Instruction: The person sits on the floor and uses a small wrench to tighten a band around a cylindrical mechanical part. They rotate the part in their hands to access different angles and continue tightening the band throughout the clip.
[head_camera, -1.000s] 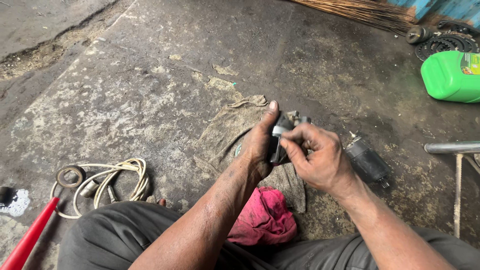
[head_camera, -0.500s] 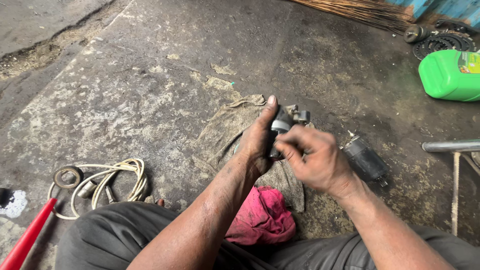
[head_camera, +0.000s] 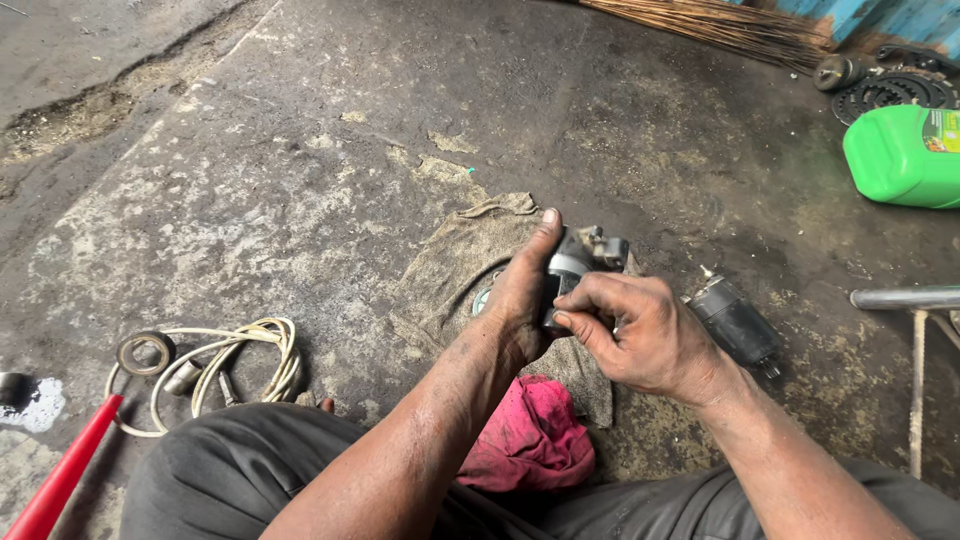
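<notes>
My left hand (head_camera: 520, 295) grips a small grey metal motor part (head_camera: 585, 252) and holds it above a dirty grey rag (head_camera: 450, 265) spread on the concrete. My right hand (head_camera: 645, 335) pinches the near side of the same part with thumb and fingers. A dark cylindrical motor body (head_camera: 738, 322) lies on the ground just right of my right hand. A crumpled pink cloth (head_camera: 530, 435) sits below my hands, against my knee.
A coiled white cable with a metal ring (head_camera: 215, 365) lies at the left, a red handle (head_camera: 60, 480) beside it. A green plastic jug (head_camera: 900, 155) and dark sprockets (head_camera: 895, 92) are at the upper right, a metal pipe (head_camera: 905, 298) at the right edge.
Both hands have stayed together on the part, drifting slightly down and left. My right fingers have shifted their pinch on it.
</notes>
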